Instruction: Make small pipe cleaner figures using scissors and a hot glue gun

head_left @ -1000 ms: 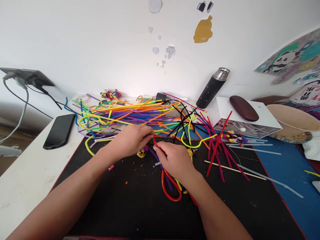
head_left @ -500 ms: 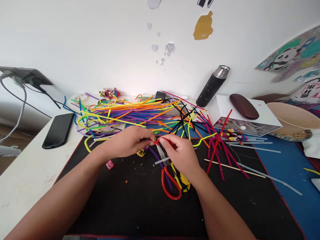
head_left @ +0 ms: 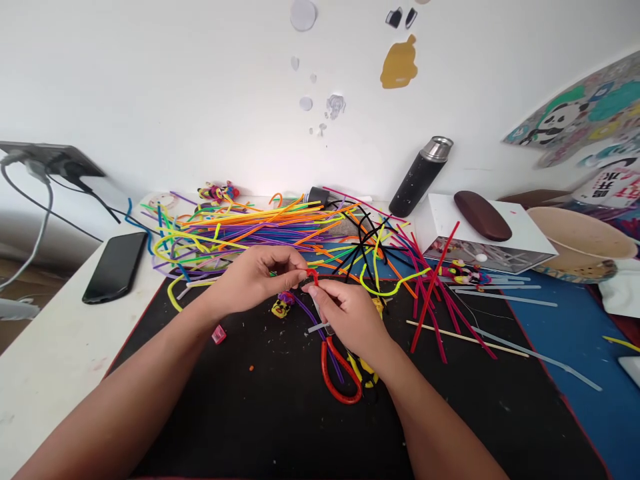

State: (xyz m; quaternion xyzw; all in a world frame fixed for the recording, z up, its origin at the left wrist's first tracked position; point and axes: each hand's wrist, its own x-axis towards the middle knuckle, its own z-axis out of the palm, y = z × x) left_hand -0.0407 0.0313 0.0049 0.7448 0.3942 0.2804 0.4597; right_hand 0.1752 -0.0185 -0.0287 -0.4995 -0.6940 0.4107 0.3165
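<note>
My left hand [head_left: 257,278] and my right hand [head_left: 347,315] meet over the black mat [head_left: 250,413], fingertips pinched together. Between them is a short red pipe cleaner [head_left: 313,275], bent into a small curl. Both hands grip it. Under my right hand lie red-handled scissors [head_left: 340,373] and a purple pipe cleaner [head_left: 303,308]. A small yellow twisted figure [head_left: 280,308] sits on the mat just below my left fingers.
A big heap of coloured pipe cleaners [head_left: 260,230] fills the desk behind my hands, with red ones [head_left: 440,293] fanned out to the right. A phone [head_left: 116,265] lies at left, a black flask [head_left: 417,177] leans at the wall, a white box [head_left: 487,233] and a bowl [head_left: 580,247] at right.
My right hand swung up and back down beside the left, working the red pipe cleaner into a tighter curl. The left hand stayed almost in place.
</note>
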